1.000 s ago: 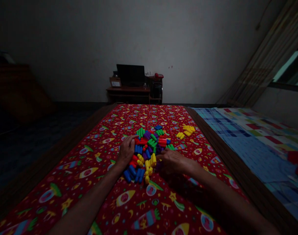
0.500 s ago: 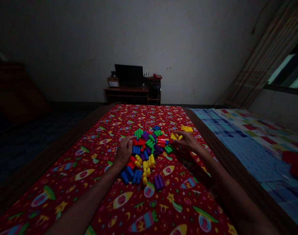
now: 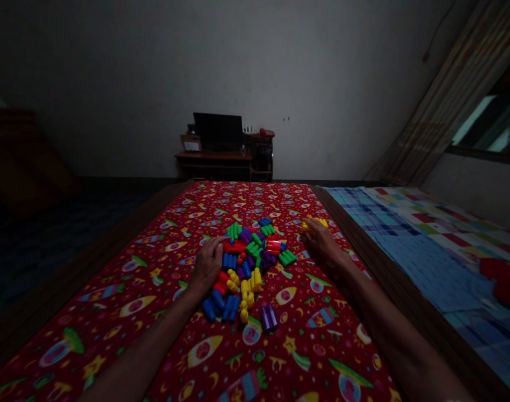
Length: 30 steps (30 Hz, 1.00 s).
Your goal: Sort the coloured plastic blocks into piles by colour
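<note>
A pile of colourful plastic toy building blocks [image 3: 253,249] lies on the red cloth with a rocket print [image 3: 154,335]. At the pile's left edge rests my left hand [image 3: 207,264], fingers stretched towards the red and blue blocks; it appears to grip none of them. My right hand [image 3: 323,244] is off to the right of the pile, its fingers closed on a yellow building block [image 3: 305,226] that they partly cover. Just beyond those fingers lies another yellow block [image 3: 323,222]. A purple block [image 3: 268,317] sits apart on the near side of the pile.
A low desk [image 3: 215,157] with a black monitor [image 3: 218,131] and a red telephone [image 3: 267,133] stands against the far wall. On the right, a blue checked cloth [image 3: 389,240] spreads beside the dark edge of the red-covered surface. A curtain [image 3: 430,123] hangs by the window.
My right hand has moved right, away from the pile, taking the yellow block towards the other yellow one. My left hand stays at the pile's left edge. The view has shifted slightly.
</note>
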Each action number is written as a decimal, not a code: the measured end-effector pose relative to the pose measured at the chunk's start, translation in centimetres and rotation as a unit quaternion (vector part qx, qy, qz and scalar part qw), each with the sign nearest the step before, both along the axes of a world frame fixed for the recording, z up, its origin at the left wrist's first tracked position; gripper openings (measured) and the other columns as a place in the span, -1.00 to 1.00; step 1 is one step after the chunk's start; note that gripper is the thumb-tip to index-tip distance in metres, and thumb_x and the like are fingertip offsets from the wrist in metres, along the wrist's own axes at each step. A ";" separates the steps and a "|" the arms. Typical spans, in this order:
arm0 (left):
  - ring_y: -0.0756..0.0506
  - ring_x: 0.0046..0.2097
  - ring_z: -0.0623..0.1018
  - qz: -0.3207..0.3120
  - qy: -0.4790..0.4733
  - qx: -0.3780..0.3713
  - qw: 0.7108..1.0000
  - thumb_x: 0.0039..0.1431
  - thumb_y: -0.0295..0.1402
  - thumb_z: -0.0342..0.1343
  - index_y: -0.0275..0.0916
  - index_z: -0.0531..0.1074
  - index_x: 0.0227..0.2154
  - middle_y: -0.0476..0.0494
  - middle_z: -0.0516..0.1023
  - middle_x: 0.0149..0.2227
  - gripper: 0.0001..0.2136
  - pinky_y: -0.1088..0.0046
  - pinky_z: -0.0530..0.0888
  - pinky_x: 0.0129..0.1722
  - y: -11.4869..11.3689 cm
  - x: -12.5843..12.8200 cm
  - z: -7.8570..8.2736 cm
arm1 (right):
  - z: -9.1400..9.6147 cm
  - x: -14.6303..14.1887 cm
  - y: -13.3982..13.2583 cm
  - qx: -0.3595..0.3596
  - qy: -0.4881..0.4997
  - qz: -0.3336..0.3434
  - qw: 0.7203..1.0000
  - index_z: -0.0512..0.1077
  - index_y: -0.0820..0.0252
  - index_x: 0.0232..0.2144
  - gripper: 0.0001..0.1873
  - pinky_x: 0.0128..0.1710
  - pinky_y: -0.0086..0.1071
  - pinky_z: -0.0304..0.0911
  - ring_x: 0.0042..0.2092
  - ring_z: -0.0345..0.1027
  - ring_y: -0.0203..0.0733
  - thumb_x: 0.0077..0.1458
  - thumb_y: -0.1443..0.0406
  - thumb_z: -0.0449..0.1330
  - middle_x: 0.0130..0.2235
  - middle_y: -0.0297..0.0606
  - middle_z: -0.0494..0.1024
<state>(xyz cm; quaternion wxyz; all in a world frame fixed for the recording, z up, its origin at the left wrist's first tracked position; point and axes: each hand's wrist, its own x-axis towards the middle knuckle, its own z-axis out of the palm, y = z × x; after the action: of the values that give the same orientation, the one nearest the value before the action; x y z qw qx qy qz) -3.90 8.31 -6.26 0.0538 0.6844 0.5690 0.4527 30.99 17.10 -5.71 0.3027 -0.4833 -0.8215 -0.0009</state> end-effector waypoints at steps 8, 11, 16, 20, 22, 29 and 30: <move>-0.16 -0.06 0.50 -0.005 -0.002 0.010 1.000 0.23 -0.32 -0.21 -0.20 0.49 -0.22 -0.18 0.55 -0.13 -0.67 0.22 0.42 0.01 0.0 -0.1 0.1 | 2.0 4.5 5.5 -0.096 -0.003 -0.186 0.978 0.34 0.34 0.08 -0.53 -0.01 -0.20 0.24 -0.02 0.37 0.02 0.13 0.27 0.09 -0.06 0.05 0.51; -0.15 -0.07 0.50 -0.003 -0.004 0.008 1.000 0.23 -0.32 -0.21 -0.21 0.49 -0.22 -0.18 0.56 -0.14 -0.67 0.23 0.42 0.00 0.0 0.0 0.1 | 1.1 4.7 6.1 -0.108 0.012 -0.174 0.979 0.34 0.28 0.09 -0.53 0.00 -0.23 0.23 0.01 0.36 -0.02 0.18 0.19 0.07 -0.02 -0.01 0.50; -0.16 -0.05 0.50 -0.007 -0.007 0.002 1.000 0.25 -0.30 -0.21 -0.23 0.48 -0.21 -0.19 0.55 -0.12 -0.66 0.22 0.41 0.02 0.0 0.0 0.0 | 0.1 4.7 5.7 -0.077 0.043 -0.226 0.970 0.36 0.31 0.07 -0.56 0.03 -0.22 0.20 0.04 0.35 -0.01 0.23 0.21 -0.03 0.01 0.03 0.49; -0.15 -0.05 0.50 -0.007 -0.002 0.007 1.000 0.25 -0.32 -0.21 -0.24 0.48 -0.18 -0.19 0.55 -0.12 -0.66 0.24 0.41 0.01 0.0 0.0 0.0 | 0.1 5.1 4.9 -0.082 0.057 -0.269 0.958 0.41 0.37 -0.01 -0.58 -0.03 -0.26 0.22 -0.03 0.40 -0.02 0.22 0.25 -0.05 -0.08 0.07 0.54; -0.15 -0.06 0.50 -0.006 0.001 0.009 1.000 0.25 -0.32 -0.21 -0.23 0.48 -0.18 -0.18 0.56 -0.12 -0.66 0.24 0.42 0.00 0.0 -0.1 0.0 | 0.1 5.4 4.4 -0.083 0.068 -0.270 0.957 0.42 0.38 -0.03 -0.58 -0.05 -0.27 0.23 -0.05 0.41 -0.02 0.22 0.25 -0.06 -0.08 0.08 0.54; -0.16 -0.04 0.50 -0.003 0.002 0.008 1.000 0.23 -0.33 -0.21 -0.22 0.48 -0.20 -0.19 0.56 -0.12 -0.66 0.22 0.42 0.02 0.1 -0.1 0.0 | -0.1 6.6 2.4 -0.068 0.079 -0.272 0.957 0.48 0.33 -0.20 -0.66 -0.20 -0.32 0.25 -0.18 0.45 -0.07 0.13 0.27 -0.01 -0.20 0.01 0.58; -0.16 -0.04 0.50 -0.002 0.001 0.008 1.000 0.23 -0.32 -0.21 -0.21 0.48 -0.21 -0.19 0.56 -0.12 -0.66 0.21 0.42 0.02 0.1 -0.1 0.0 | -0.1 6.7 2.1 -0.067 0.069 -0.264 0.960 0.49 0.31 -0.23 -0.68 -0.22 -0.33 0.24 -0.20 0.45 -0.08 0.12 0.27 0.00 -0.23 -0.02 0.59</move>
<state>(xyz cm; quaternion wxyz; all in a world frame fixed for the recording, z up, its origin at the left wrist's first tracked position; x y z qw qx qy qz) -3.96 8.38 -6.30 0.0487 0.6863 0.5637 0.4569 37.65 19.16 -5.85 0.3147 -0.7014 -0.6395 0.0077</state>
